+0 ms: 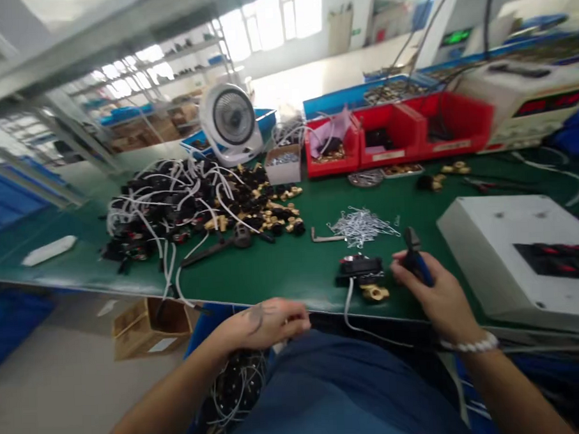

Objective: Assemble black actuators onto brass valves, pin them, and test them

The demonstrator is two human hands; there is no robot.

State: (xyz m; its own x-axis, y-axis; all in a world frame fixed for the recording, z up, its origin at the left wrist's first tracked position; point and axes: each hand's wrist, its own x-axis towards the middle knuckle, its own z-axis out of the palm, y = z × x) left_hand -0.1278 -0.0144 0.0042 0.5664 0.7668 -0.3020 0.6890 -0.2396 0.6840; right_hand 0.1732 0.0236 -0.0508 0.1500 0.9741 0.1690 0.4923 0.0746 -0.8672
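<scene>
My right hand (437, 294) is wrapped around a pair of blue-handled pliers (418, 259), their dark jaws pointing up and away from me. Just left of it, a black part with a brass fitting (375, 292) and a white cable lies near the table's front edge. My left hand (275, 321) hangs at that edge with curled fingers; whether they hold anything is hidden. Behind the black part is a loose heap of small silvery wire clips (359, 227). An L-shaped metal key (327, 238) touches the heap's left side.
A large pile of black parts with white cables (173, 196) covers the left-centre of the green table (282, 275). Near it lies a dark long-handled tool (218, 245). Red bins (386, 136), a fan (232, 120) and a small box (283, 166) stand behind. A grey box (516, 258) is at right.
</scene>
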